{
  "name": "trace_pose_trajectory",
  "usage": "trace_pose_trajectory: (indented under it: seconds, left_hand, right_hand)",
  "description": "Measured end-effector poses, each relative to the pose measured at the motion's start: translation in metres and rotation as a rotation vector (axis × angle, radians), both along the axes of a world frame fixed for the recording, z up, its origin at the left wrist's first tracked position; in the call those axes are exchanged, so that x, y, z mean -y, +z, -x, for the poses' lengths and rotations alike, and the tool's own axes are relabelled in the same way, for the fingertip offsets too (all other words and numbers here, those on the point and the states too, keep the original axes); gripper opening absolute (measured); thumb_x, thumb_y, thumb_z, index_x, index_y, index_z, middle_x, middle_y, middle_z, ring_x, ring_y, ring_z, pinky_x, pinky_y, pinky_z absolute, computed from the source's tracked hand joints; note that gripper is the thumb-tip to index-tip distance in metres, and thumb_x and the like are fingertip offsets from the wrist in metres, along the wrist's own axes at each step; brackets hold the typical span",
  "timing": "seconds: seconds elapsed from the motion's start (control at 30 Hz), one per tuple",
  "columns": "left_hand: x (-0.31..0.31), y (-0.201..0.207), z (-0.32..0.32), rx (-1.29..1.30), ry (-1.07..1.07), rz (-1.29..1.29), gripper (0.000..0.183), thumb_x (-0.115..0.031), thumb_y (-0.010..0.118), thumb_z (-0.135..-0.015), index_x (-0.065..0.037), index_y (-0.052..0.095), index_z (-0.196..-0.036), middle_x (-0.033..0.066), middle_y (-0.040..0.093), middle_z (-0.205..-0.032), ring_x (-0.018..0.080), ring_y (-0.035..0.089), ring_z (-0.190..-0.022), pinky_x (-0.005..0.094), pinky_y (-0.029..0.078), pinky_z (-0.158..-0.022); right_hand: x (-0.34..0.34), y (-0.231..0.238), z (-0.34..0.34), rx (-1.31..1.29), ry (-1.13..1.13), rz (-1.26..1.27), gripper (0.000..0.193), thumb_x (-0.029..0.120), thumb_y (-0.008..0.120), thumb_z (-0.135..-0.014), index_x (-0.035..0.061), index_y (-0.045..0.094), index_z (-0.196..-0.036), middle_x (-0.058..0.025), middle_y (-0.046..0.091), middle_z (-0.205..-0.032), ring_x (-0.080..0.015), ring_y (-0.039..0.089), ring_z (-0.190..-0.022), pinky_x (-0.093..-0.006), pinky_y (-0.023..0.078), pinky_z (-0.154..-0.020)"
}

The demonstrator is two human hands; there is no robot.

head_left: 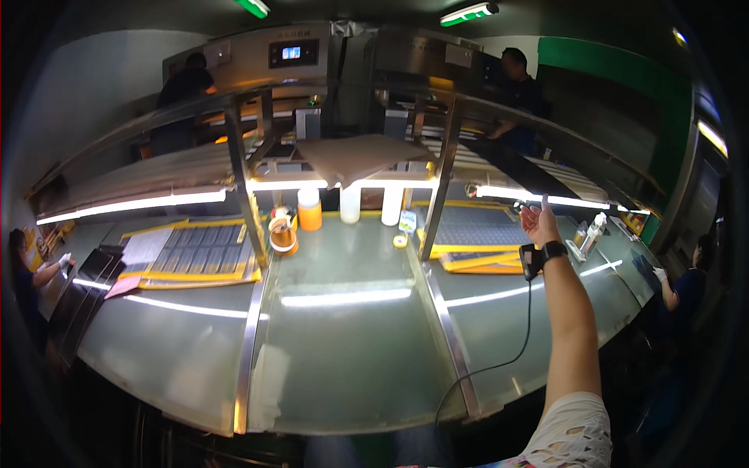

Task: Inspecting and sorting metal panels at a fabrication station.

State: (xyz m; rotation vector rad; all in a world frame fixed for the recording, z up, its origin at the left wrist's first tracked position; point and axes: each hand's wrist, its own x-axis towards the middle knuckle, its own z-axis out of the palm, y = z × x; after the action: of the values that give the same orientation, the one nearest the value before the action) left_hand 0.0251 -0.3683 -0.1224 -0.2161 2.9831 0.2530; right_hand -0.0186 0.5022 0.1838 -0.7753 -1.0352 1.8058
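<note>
My right arm reaches forward over the right part of the bench. My right hand (538, 224) is raised, palm partly turned up, with its fingers loosely bent and apart and nothing visible in them. One digit points up close to the near edge of a long black panel (542, 173) on the slatted upper shelf; whether it touches is unclear. A dark device on a strap (533, 260) sits at my wrist, its cable hanging to the bench. Below and left of the hand lie yellow-edged screen frames (480, 226). My left hand is out of view.
A glass-like bench (343, 351) has metal dividers. Orange (310, 210) and white (349, 204) bottles and a brown tape roll (282, 236) stand at its back. More yellow frames (204, 249) lie left. A spray bottle (595, 228) stands right. People work behind and at both sides.
</note>
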Motion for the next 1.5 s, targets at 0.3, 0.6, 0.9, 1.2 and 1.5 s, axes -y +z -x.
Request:
trace_pose_trajectory:
  seconds: [0.3, 0.6, 0.9, 1.2, 1.5]
  left_hand:
    - [0.039, 0.004, 0.064, -0.27, 0.228, -0.137, 0.066, -0.038, 0.056, -0.085, -0.004, 0.031, -0.137, 0.0296, 0.027, -0.138, 0.0399, 0.026, -0.128, 0.0432, 0.022, -0.106]
    - [-0.106, 0.131, 0.158, -0.826, -0.34, -0.373, 0.052, 0.0, 0.049, -0.083, 0.001, 0.034, -0.133, 0.0197, 0.033, -0.139, 0.0341, 0.029, -0.13, 0.04, 0.022, -0.107]
    - [-0.286, 0.154, 0.059, -0.435, -1.151, -0.594, 0.053, -0.013, 0.057, -0.083, -0.003, 0.039, -0.131, 0.0172, 0.032, -0.14, 0.0323, 0.024, -0.133, 0.0427, 0.021, -0.107]
    - [-0.305, 0.103, 0.006, -0.02, -1.373, -0.772, 0.019, -0.011, 0.057, -0.084, 0.0, 0.063, -0.097, 0.0144, 0.064, -0.096, 0.0317, 0.052, -0.11, 0.0378, 0.039, -0.093]
    - [-0.255, 0.042, 0.057, 0.867, -0.085, -1.437, 0.076, -0.055, 0.054, -0.081, -0.008, 0.027, -0.135, 0.0164, 0.026, -0.135, 0.034, 0.024, -0.125, 0.0442, 0.02, -0.103]
  right_hand:
    - [-0.056, -0.01, 0.028, -0.284, -0.128, -0.048, 0.017, 0.007, 0.051, -0.085, -0.0021, 0.051, -0.1, -0.0174, 0.061, -0.091, -0.0303, 0.064, -0.081, -0.0374, 0.056, -0.073]
    - [0.158, -0.103, -0.207, -0.264, 0.033, 0.041, 0.025, 0.007, 0.049, -0.089, -0.0052, 0.049, -0.111, -0.0166, 0.058, -0.107, -0.0286, 0.06, -0.095, -0.0375, 0.054, -0.082]
    - [0.278, -0.232, -0.26, 0.263, -0.017, 0.18, 0.033, 0.028, 0.059, -0.086, -0.0047, 0.051, -0.086, -0.0173, 0.064, -0.077, -0.0195, 0.064, -0.06, -0.0258, 0.053, -0.049]
    - [0.287, -0.233, -0.3, 0.169, 0.12, 0.122, 0.038, 0.04, 0.046, -0.092, 0.0027, 0.056, -0.09, -0.0109, 0.066, -0.077, -0.0146, 0.063, -0.062, -0.0257, 0.052, -0.058]
    - [0.396, -0.318, -0.67, 0.474, -0.996, 0.213, 0.015, 0.018, 0.057, -0.082, 0.005, 0.061, -0.089, -0.0083, 0.065, -0.077, -0.0147, 0.062, -0.065, -0.0261, 0.051, -0.061]
